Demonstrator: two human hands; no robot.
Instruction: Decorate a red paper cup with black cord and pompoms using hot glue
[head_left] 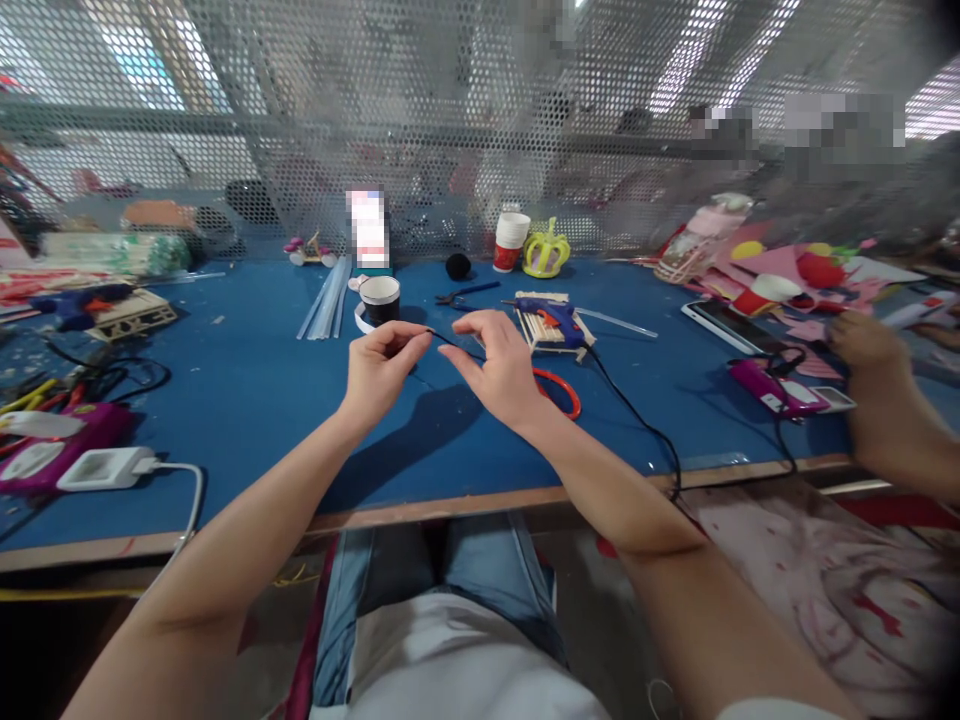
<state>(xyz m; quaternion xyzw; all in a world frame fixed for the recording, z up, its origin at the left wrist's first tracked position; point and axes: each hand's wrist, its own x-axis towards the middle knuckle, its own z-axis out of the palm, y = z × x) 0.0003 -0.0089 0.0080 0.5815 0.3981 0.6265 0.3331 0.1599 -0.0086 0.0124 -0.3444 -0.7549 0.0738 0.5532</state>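
Note:
In front of me, over the blue table, my left hand (384, 368) pinches one end of a thin black strip (450, 343) between thumb and fingertips. The strip runs across to my right hand (496, 368), passing through the gap between its thumb and curved forefinger. That hand has its thumb and finger apart, and the strip's far end is hidden behind it. Just beyond my left hand stands a black paper cup (381, 300) with a white inside. A red ring-shaped handle (561, 393) shows beside my right wrist.
A blue glue gun (551, 320) lies on a stick rack, its black cord trailing right. Behind are pliers (469, 293), stacked cups (511, 242), a phone (369, 230) and clear glue sticks (326, 300). Purple power strips (780, 388) flank me. Another person's hand (870, 345) is at right.

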